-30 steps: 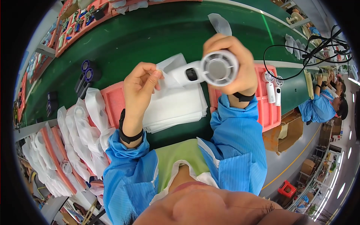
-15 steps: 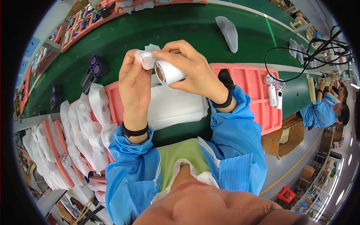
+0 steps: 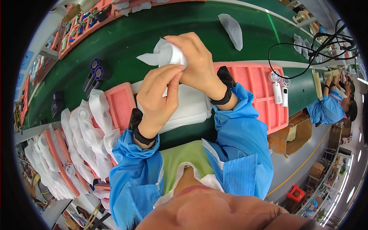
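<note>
Both my hands are raised over the near edge of the green bench, around a bundle of white wrapping sheet (image 3: 166, 51) with a loose pointed flap on its left. My right hand (image 3: 197, 63) curls over the bundle's right side, fingers closed on it. From below, my left hand (image 3: 159, 94) presses its fingertips to the bundle's lower side near my right thumb. What lies inside the wrapping is hidden. Beneath my hands a stack of flat white sheets (image 3: 193, 105) lies on the bench.
At right, a pink compartment tray (image 3: 251, 76) holds white handheld fans (image 3: 277, 92). Several white-wrapped items (image 3: 101, 109) lie at left. Dark fans (image 3: 97, 73) stand on the bench beyond them. A loose white sheet (image 3: 232, 32) lies far off. Black cable (image 3: 306, 73) loops at right; co-workers (image 3: 333, 103) sit beyond.
The bundle has turned, so its open rolled end with a brownish inside no longer shows. My left hand has moved from its left end to below it, nearer my right hand.
</note>
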The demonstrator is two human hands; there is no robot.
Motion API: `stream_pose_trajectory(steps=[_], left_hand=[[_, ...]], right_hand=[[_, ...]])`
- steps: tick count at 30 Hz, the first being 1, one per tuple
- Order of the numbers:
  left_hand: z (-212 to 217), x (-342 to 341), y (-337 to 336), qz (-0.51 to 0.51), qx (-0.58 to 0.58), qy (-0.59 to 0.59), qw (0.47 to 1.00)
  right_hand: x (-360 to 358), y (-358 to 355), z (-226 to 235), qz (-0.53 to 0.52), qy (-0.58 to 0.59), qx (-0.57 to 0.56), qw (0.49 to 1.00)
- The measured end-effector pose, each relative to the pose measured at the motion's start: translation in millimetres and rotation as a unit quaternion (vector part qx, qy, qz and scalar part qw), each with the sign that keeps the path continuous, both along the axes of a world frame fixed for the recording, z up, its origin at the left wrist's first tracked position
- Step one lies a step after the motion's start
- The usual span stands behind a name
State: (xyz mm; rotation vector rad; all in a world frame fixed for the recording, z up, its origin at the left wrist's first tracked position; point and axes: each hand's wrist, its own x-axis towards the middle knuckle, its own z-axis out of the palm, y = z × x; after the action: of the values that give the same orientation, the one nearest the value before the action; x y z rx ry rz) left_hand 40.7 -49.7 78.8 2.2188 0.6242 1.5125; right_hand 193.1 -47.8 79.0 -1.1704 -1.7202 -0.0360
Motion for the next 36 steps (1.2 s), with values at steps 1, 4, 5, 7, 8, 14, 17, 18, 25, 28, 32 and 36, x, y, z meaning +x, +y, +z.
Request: stream_pose_trajectory(steps=[1, 4, 5, 7, 8, 14, 17, 18, 25, 28, 32, 36], left_hand=[[-1, 0, 1, 0.003, 0.039, 0.0, 0.999], [9, -8, 1, 0.036, -0.05, 0.032, 0.998], [11, -9, 1, 0.052, -0.094, 0.048, 0.993], [10, -8, 4, 0.059, -0.099, 0.047, 0.992], [9, -8, 6, 0.069, -0.103, 0.046, 0.991], [-1, -39, 25, 0.047, -0.091, -0.082, 0.991], [-8, -48, 26, -0.158, -0.271, -0.248, 0.916], [-7, -47, 27, -0.16, -0.271, -0.248, 0.916], [-1, -20, 27, 0.028, -0.24, -0.304, 0.921], [-7, -1, 26, 0.011, -0.162, -0.274, 0.948], [-5, 31, 20, 0.065, -0.043, -0.178, 0.981], [3, 49, 14, 0.106, -0.033, -0.172, 0.979]], right_hand=[[1, 1, -1, -0.003, 0.015, 0.016, 1.0], [-5, 2, -7, -0.015, 0.116, -0.043, 0.992], [-7, 2, -9, -0.022, 0.165, -0.073, 0.983], [-12, -4, -13, 0.019, 0.175, -0.093, 0.98], [-18, -8, -13, 0.063, 0.184, -0.113, 0.974], [-19, -13, 0, 0.273, 0.364, -0.181, 0.872], [-11, 1, -4, 0.232, 0.204, -0.098, 0.946], [-11, 0, -6, 0.231, 0.205, -0.097, 0.946], [4, 0, -14, 0.014, 0.032, -0.155, 0.987], [4, 0, -16, -0.022, 0.022, -0.097, 0.995], [24, 1, -13, -0.05, -0.002, -0.022, 0.999], [39, -3, -9, -0.018, -0.005, -0.039, 0.999]])
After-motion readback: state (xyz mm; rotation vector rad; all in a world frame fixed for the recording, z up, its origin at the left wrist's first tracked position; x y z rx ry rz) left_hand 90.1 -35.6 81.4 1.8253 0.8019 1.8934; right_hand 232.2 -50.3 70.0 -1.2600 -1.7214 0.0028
